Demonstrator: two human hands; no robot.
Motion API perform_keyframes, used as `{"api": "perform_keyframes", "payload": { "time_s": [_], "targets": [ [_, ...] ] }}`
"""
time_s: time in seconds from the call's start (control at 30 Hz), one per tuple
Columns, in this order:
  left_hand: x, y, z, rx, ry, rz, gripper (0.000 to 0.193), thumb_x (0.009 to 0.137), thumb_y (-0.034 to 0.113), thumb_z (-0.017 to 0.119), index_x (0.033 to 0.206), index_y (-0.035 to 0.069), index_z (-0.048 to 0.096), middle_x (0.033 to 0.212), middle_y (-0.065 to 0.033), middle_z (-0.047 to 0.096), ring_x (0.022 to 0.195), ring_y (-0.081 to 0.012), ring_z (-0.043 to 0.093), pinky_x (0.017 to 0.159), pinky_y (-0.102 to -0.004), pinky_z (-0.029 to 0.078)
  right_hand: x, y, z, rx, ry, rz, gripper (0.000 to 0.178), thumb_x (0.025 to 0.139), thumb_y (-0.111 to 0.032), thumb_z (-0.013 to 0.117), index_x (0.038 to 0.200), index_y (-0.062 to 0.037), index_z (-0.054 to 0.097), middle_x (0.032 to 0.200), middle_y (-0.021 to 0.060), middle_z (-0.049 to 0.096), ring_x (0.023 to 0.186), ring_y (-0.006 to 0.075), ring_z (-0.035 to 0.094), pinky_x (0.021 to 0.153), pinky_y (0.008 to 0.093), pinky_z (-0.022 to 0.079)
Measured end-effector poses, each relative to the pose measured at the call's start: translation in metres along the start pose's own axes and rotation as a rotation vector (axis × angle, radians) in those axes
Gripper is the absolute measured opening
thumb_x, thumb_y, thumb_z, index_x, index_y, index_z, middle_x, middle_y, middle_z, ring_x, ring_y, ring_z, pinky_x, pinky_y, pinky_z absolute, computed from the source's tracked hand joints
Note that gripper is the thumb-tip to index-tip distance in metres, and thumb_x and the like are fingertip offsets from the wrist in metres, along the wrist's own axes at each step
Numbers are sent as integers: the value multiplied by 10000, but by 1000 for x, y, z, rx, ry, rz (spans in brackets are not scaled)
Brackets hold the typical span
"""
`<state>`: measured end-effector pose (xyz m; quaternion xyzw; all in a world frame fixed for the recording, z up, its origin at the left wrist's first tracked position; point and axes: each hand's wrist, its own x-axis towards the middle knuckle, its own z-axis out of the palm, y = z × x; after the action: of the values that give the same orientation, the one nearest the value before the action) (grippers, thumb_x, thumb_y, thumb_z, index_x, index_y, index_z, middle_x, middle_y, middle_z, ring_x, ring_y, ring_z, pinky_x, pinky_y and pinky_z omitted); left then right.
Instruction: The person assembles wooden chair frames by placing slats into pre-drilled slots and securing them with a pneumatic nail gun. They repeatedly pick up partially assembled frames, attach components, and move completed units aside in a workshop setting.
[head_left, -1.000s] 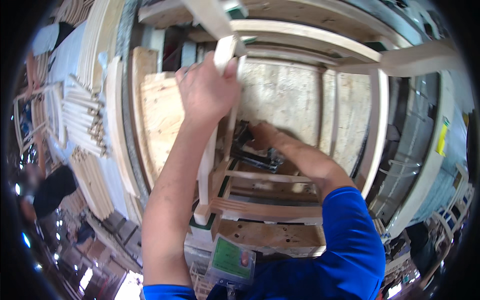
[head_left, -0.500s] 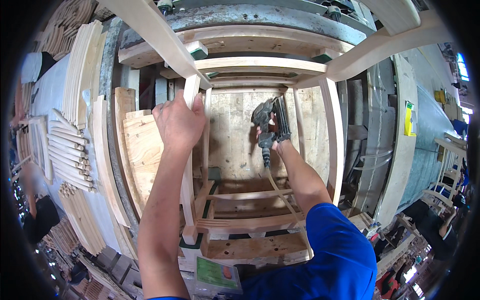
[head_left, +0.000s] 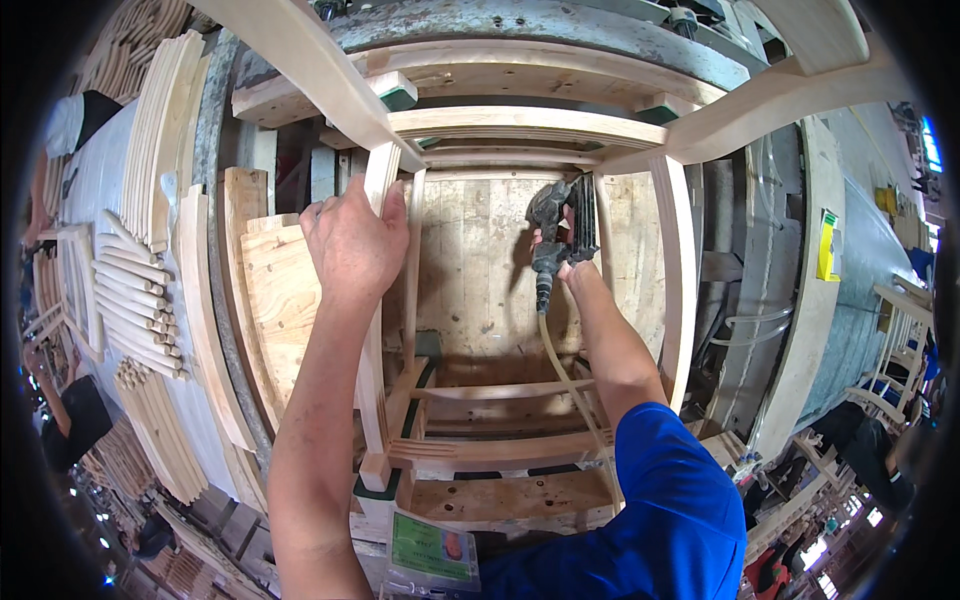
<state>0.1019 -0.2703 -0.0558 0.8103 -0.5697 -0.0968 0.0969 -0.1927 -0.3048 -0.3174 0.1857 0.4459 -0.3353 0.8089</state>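
A pale wooden chair frame [head_left: 530, 124] stands in front of me, its rails and legs forming a tall box. My left hand [head_left: 355, 240] is wrapped round the frame's left upright, thumb on the inner side. Inside the frame, my right hand [head_left: 574, 272] grips a black air nail gun [head_left: 549, 215]. Its head is up by the far right inner corner, close to a slim rail [head_left: 603, 225] there; whether it touches the wood I cannot tell. A pale air hose [head_left: 556, 365] runs from the gun back toward me, past my right forearm. My right fingers are mostly hidden behind the gun.
The frame rests on a wooden jig with green pads [head_left: 376, 490]. Stacks of slats [head_left: 135, 290] lie on a table at left. Long beams [head_left: 480, 80] cross the far side. At right are a metal bench [head_left: 860, 290], clear tubing and a yellow label [head_left: 828, 245]. People work at both sides.
My right hand has carried the nail gun a little to the right and away from me, closer to the right inner rail. My left hand keeps its hold. The view has shifted slightly.
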Motion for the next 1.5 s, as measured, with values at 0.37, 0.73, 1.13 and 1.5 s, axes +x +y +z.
{"api": "perform_keyframes", "payload": {
  "time_s": [0.37, 0.73, 1.13, 1.5],
  "targets": [
    [1, -3, -2, -15, -11, -7, 306, 1005, 311, 615, 1013, 8, 657, 762, -205, 698, 833, -403, 683, 998, -479, 413, 9, -6, -10, -73, 126, -131, 451, 1035, -477, 550, 1052, -40, 664, 819, 194, 674, 673, 355, 682, 573, 520, 579],
    [-2, -11, 15, -50, 167, 80, 309, 963, 347, 650, 953, 41, 683, 755, -180, 710, 767, -379, 698, 932, -478, 438, -44, 48, 64, -3275, -175, -295, 684, 1025, -238, 533, 1599, 48, 295, 1321, 218, 659, 1203, 342, 657, 980, 484, 539],
    [-2, -22, 27, 13, 232, 129, 330, 948, 389, 678, 951, 60, 709, 700, -132, 713, 702, -330, 711, 871, -465, 483, -66, 71, 13, -3619, -1080, 501, 262, 957, -254, 651, 1139, -150, 807, 1234, 57, 753, 1158, 286, 702, 884, 452, 551],
    [-3, -14, 17, -55, 147, 72, 339, 954, 380, 662, 1045, 59, 725, 725, -132, 726, 778, -324, 719, 908, -473, 458, -59, 88, -10, -3593, -1085, 595, 281, 909, -277, 729, 1153, -165, 808, 1206, 74, 758, 1102, 340, 712, 867, 576, 564]
  ]
}}
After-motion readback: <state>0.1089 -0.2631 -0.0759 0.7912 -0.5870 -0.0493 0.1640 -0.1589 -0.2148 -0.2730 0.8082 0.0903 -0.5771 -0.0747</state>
